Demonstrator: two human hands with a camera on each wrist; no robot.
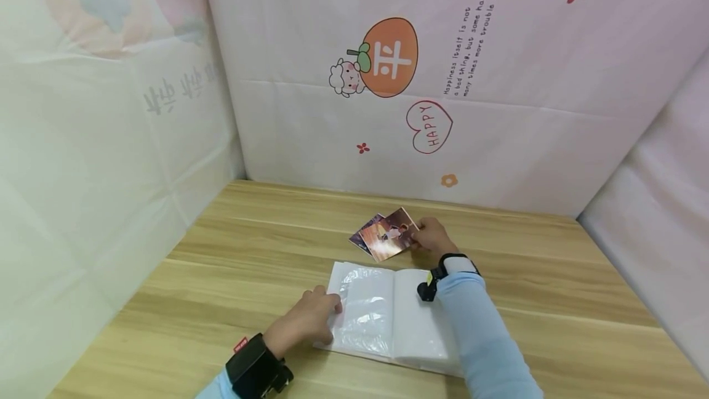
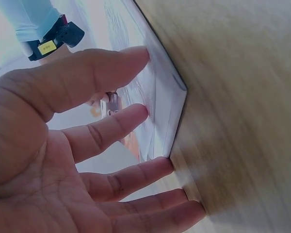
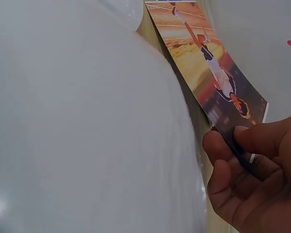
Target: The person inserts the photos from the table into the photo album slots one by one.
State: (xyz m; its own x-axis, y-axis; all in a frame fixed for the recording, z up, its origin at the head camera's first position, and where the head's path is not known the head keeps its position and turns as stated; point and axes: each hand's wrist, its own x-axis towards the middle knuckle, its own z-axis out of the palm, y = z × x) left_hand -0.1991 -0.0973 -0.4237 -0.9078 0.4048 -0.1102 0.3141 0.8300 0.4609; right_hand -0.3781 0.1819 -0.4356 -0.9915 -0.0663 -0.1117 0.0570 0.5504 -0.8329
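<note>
Beyond the far edge of the opened album (image 1: 365,308), the upper photo card (image 1: 389,234) lies on a slant; in my head view its long axis runs from lower left to upper right. The printed figure's head points toward the right hand (image 1: 434,236) and its feet toward the opposite end, as I confirm in the right wrist view. Under the card a darker second card (image 1: 357,239) shows along the left side; I cannot tell whether the pair touches the tabletop. I see the right hand's grip closed at the card's right end, the thumb laid over the printed face and curled fingers behind. Nearer to me, the album spreads two white pages, the left one under glossy, wrinkled film. At its left edge I observe the left hand (image 1: 310,316), thumb and fingers extended and spaced apart, pinching nothing, with thumb and forefinger tips at the page margin. Light blue sleeves (image 1: 490,331) enter from below. Around everything extends the wood-grain table (image 1: 221,282), backed by a white printed cloth (image 1: 299,122).
</note>
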